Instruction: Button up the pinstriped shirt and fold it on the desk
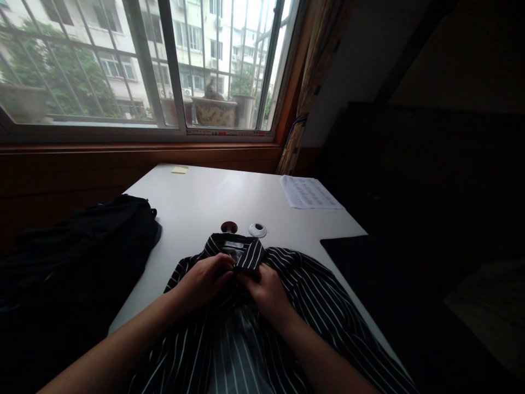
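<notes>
A person's bare hands work at the neck of a black-and-white striped shirt (311, 290), which lies collar-up on a white table (213, 197) beneath a barred window (123, 65). The left hand (207, 276) pinches the cloth just below the collar (252, 254), fingers bunched close; the right hand (268, 290) grips the opposite edge under the collar's point, its fingers likewise narrow. The shirt is laid out and its two sides meet at the neck, while the front below falls open and both halves appear to be unfastened there. Whether the top is fastened cannot be told: fingers cover any button, and the spot is small and dim. The forearms hide parts of the front, the hem runs out of frame, and the dark cloth item (118, 230) at left sinks into shadow, its kind unclear.
</notes>
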`<state>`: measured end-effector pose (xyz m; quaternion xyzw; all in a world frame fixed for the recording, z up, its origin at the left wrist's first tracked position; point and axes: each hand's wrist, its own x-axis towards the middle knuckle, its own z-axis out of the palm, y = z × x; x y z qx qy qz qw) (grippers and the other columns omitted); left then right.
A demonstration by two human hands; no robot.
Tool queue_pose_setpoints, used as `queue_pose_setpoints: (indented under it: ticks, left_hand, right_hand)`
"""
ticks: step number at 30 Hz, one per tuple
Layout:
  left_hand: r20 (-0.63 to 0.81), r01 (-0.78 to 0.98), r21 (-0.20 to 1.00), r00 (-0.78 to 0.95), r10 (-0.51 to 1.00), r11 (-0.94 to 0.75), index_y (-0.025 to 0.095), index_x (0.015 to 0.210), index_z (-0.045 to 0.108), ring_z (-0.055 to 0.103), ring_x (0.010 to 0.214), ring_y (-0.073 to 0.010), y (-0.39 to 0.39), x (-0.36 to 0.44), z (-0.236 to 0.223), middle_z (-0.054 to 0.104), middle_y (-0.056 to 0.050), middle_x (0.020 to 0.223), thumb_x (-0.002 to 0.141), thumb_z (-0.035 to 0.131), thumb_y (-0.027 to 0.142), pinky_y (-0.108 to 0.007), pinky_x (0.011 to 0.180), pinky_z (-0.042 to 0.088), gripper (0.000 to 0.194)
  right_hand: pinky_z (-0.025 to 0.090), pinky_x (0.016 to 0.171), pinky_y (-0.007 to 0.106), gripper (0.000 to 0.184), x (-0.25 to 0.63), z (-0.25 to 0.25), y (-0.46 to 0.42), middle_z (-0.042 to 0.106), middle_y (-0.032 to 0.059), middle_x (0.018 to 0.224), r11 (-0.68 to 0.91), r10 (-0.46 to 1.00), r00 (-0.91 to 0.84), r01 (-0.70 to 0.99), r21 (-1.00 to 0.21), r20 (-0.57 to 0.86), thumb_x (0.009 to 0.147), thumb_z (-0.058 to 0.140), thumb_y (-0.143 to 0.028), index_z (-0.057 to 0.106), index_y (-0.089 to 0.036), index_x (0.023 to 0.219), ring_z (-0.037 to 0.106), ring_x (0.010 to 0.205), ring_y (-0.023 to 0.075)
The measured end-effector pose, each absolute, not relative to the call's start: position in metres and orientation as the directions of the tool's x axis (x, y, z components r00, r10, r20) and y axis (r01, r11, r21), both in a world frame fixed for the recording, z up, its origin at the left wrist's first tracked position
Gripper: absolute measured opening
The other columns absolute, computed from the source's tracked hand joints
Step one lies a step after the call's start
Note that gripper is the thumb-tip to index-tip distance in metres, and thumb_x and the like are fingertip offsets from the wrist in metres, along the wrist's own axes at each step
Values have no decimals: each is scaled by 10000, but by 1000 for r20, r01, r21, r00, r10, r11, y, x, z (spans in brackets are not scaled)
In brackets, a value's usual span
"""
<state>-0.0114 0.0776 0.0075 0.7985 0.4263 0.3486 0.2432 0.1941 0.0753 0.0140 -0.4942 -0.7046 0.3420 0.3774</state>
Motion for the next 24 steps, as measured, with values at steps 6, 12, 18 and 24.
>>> queue_pose_setpoints:
  ticks: [6, 12, 18, 24]
  left_hand:
    - [359, 520, 673, 391, 848, -525, 227, 1116, 557, 683, 876, -176, 78, -13, 5, 692, -19, 987, 944, 585, 229, -290, 785, 541, 174]
    - [356, 511, 682, 393, 848, -523, 233, 1126, 551, 676, 871, -167, 79, -13, 3, 686, -6, 981, 945, 589, 229, -284, 785, 529, 184]
    - [361, 507, 679, 399, 843, -531, 232, 1133, 543, 666, 848, -162, 78, -13, 5, 683, -3, 966, 947, 580, 220, -283, 770, 515, 190]
    - [347, 505, 688, 400, 848, -520, 235, 1139, 532, 662, 829, -159, 79, -13, 7, 680, 1, 947, 953, 573, 224, -275, 754, 503, 191]
  right_hand:
    - [495, 788, 302, 139, 195, 13, 75, 723, 75, 937, 282, 952, -231, 421, -862, 199, 835, 722, -144, 759, -168, 966, 665, 854, 212]
    - [491, 773, 306, 132, 195, 13, 76, 722, 77, 927, 279, 953, -232, 420, -863, 195, 829, 728, -146, 760, -162, 956, 662, 845, 216]
    - [489, 771, 309, 131, 195, 13, 77, 720, 75, 926, 281, 952, -234, 417, -864, 197, 831, 728, -151, 758, -165, 959, 659, 846, 218]
    - [489, 782, 315, 127, 196, 12, 77, 717, 77, 930, 295, 947, -247, 424, -856, 204, 832, 726, -144, 757, -168, 954, 656, 855, 220]
